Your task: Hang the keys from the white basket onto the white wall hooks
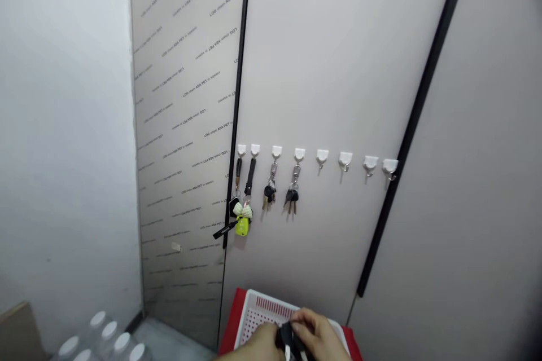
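Observation:
Low in the head view, my left hand and my right hand come together over a white basket. Between them is a dark bunch of keys with pale shiny parts, partly covered by my fingers. My left hand is closed round its left side, while the right fingers pinch it from the other side. Ahead, a row of white hooks is fixed to a pale cabinet door. Key bunches hang from the hooks on the left, among them a lime-green fob and dark keys. The right-hand hooks hold nothing.
The basket rests on a red surface against the cabinet door. Long black handles run down the door edges. Several white-capped bottles stand at lower left, near a brown board and the white wall.

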A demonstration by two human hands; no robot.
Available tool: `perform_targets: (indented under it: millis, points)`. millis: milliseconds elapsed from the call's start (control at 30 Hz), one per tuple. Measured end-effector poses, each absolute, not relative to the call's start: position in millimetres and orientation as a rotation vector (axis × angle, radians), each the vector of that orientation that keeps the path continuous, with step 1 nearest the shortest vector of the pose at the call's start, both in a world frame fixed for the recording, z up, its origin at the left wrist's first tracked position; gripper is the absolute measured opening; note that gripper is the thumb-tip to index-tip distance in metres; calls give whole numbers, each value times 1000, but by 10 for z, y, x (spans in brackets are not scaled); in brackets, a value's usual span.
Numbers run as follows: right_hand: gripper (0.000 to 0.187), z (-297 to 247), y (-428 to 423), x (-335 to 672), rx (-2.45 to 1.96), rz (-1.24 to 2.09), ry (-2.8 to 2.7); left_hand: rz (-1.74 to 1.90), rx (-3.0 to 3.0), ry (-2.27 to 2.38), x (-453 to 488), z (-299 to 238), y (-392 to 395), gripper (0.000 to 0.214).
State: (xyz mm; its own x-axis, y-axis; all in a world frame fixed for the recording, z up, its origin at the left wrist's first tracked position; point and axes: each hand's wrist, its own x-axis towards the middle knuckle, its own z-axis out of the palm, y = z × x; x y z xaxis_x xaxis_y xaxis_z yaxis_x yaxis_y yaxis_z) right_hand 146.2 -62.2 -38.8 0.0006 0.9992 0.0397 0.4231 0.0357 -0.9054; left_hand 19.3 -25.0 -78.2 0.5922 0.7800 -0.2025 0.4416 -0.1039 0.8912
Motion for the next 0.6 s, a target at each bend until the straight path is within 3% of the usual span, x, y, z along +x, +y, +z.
perform_targets:
  millis: [100, 233, 333, 433, 600]
  points:
    - [16, -478, -634, 1479, -1594, 1003, -1566, 277, 1892, 1193, 77, -762, -240, 13]
    - [18, -353, -553, 1544, -1661, 953, -1684, 149, 2103, 1160, -24, -228, -53, 8]
    - [27, 148, -319, 1570, -1595, 749, -1637, 661, 2093, 1252, -11, 421, 225, 24]
    - [38, 832, 28, 1528, -1501, 329, -1389, 1239, 2011, 1419, 84, 1013, 515, 38]
    - [40, 1444, 493, 1353, -1539, 3, -1236, 1257, 1804, 1582, 326, 1401, 775, 35]
